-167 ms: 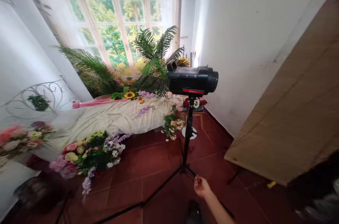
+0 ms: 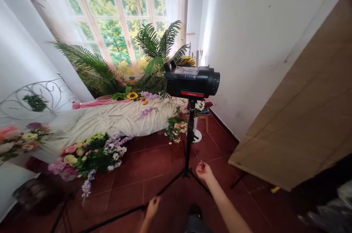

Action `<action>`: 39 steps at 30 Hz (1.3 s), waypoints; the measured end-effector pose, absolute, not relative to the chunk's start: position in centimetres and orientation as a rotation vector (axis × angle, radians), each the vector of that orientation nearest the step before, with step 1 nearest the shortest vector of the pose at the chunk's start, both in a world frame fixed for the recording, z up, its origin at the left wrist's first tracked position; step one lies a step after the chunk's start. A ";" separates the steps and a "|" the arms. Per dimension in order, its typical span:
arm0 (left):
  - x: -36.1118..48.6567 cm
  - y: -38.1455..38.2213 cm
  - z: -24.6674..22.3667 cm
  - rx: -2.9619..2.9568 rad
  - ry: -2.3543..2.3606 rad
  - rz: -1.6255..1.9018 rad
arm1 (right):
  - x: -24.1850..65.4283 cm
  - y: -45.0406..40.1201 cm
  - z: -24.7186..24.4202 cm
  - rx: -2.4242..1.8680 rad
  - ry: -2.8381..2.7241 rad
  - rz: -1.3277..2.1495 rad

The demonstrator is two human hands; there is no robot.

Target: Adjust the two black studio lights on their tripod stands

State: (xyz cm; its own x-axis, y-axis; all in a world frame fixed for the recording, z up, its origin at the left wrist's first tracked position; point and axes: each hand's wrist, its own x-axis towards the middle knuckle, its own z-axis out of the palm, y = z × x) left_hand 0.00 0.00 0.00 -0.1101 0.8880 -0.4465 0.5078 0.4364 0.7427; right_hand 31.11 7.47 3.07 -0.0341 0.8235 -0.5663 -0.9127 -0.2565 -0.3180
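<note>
A black studio light with a red label sits on top of a black light stand, its legs spread on the floor. My right hand is just right of the pole, above one leg, with fingers curled in; whatever they may hold is hidden. Low in the view, my left hand is beside the end of the stand's left leg. Its fingers look closed, and I cannot make out anything in them or whether they touch the leg.
A bed with a cream cloth stands behind the stand, with flower bunches along its front. Palm leaves rise before a window backdrop. A brown board leans at right. A dark shoe shows below on the red tiles.
My right hand has lifted up and slightly left, away from the stand's leg. My left hand has come into view from below. The whole scene has shifted a little left.
</note>
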 end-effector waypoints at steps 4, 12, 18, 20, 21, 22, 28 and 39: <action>9.0 10.9 6.1 1.388 1.376 0.990 | 33.4 13.0 8.8 -0.571 0.110 1.836; 23.6 22.6 18.3 1.562 0.875 1.252 | 34.7 16.9 12.2 -0.404 -0.201 1.979; 26.8 24.0 18.1 1.430 0.986 1.386 | 36.3 17.8 12.2 -0.491 -0.478 2.055; 27.1 24.1 17.6 1.367 1.030 1.435 | 36.9 18.1 12.1 -0.578 -0.637 2.067; 27.2 24.0 17.4 1.337 1.042 1.462 | 37.2 18.3 12.0 -0.631 -0.727 2.048; 27.3 24.0 17.3 1.313 1.048 1.482 | 37.5 18.4 11.9 -0.703 -0.826 1.997; 27.5 24.0 17.8 1.310 1.009 1.447 | 39.9 19.2 13.1 -1.344 -1.818 0.862; 27.6 24.0 18.5 1.332 0.993 1.448 | 41.9 18.2 13.1 -1.387 -1.843 0.875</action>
